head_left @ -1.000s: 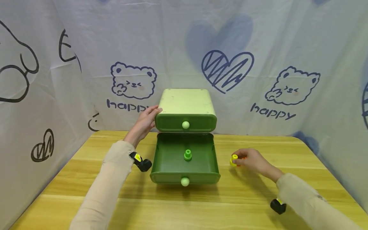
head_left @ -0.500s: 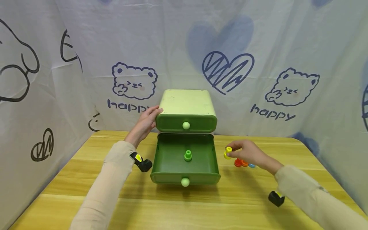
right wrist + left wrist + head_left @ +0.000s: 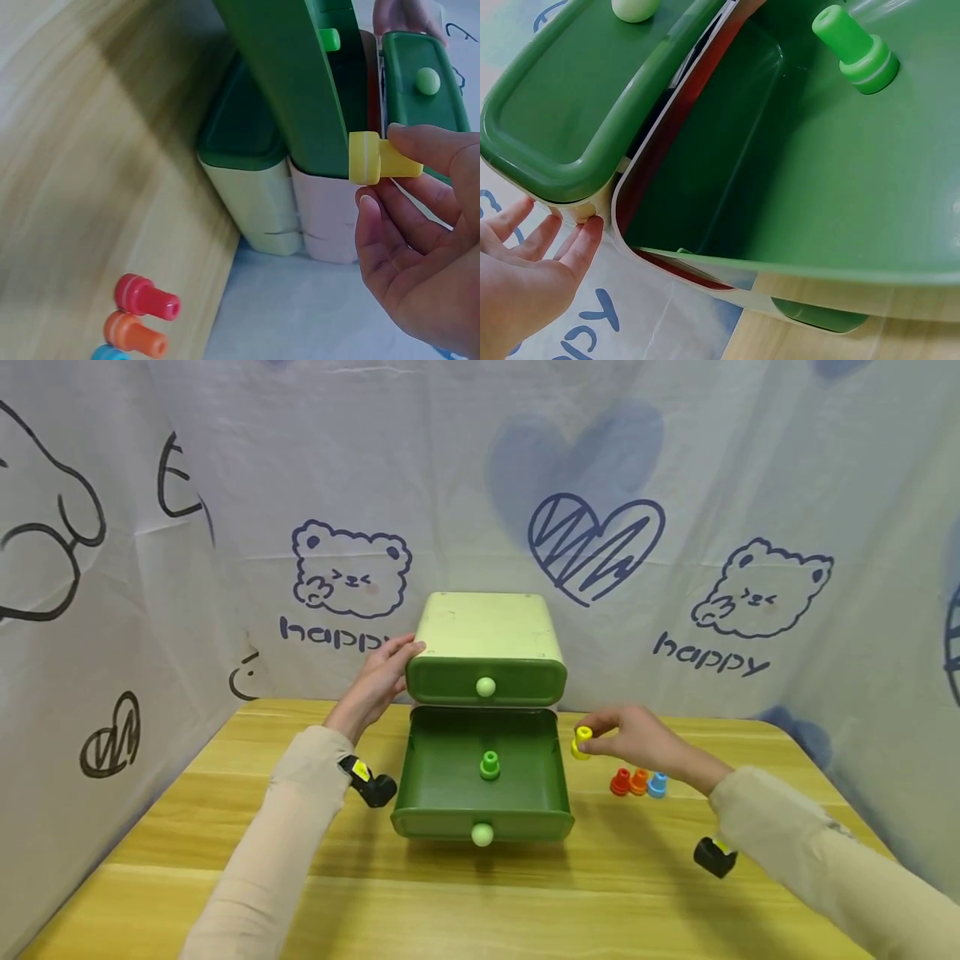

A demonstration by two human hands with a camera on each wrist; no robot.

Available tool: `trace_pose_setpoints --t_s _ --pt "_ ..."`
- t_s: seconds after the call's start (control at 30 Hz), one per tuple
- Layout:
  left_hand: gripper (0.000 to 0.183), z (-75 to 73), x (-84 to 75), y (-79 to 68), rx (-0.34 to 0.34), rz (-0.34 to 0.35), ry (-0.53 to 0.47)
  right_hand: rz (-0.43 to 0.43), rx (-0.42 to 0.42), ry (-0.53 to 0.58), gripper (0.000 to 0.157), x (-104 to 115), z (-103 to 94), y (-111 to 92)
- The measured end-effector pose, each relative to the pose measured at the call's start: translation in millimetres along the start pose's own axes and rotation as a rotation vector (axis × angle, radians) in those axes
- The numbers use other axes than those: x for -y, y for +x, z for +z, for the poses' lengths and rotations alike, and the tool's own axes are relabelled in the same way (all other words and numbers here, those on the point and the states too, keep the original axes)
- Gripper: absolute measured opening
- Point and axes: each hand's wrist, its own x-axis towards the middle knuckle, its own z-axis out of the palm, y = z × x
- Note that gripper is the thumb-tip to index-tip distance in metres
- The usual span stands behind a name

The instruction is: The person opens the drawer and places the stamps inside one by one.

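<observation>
In my right hand I pinch a small yellow peg-shaped piece with a round base and narrower stem. It is raised just right of the pulled-out green middle drawer of a small cabinet. My left hand rests with its fingertips against the cabinet's upper left side, beside the shut top drawer. A similar green piece stands on the open drawer's floor. On the table, right of the cabinet, red, orange and blue pieces stand side by side.
The wooden table ends at a white printed cloth behind and at both sides. Below the pulled-out drawer, a further drawer is shut. The open drawer's front with its round knob juts toward me.
My right hand has lifted the yellow piece away from the row and carried it left toward the open drawer, uncovering the red, orange and blue pieces. My left hand has stayed in place.
</observation>
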Motion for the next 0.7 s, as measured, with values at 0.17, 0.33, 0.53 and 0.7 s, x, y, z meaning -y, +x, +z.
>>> trace_pose_setpoints --t_s 0.17,0.33,0.53,0.7 --pt "0.065 1.0 -2.0 -0.9 -0.005 -0.002 0.001 -0.026 0.022 -0.015 0.027 7.8 -1.8 5.4" --pt "0.064 0.5 -1.8 -0.4 -0.005 -0.003 0.007 -0.061 0.051 -0.045 0.027 15.3 -1.1 11.2" --pt "0.064 0.5 -1.0 -0.2 -0.007 -0.003 0.006 -0.096 0.077 -0.046 0.024 22.2 -1.8 18.6" --pt "0.065 0.3 0.1 0.8 -0.005 -0.002 0.002 -0.112 0.133 -0.065 0.019 28.9 0.9 25.9"
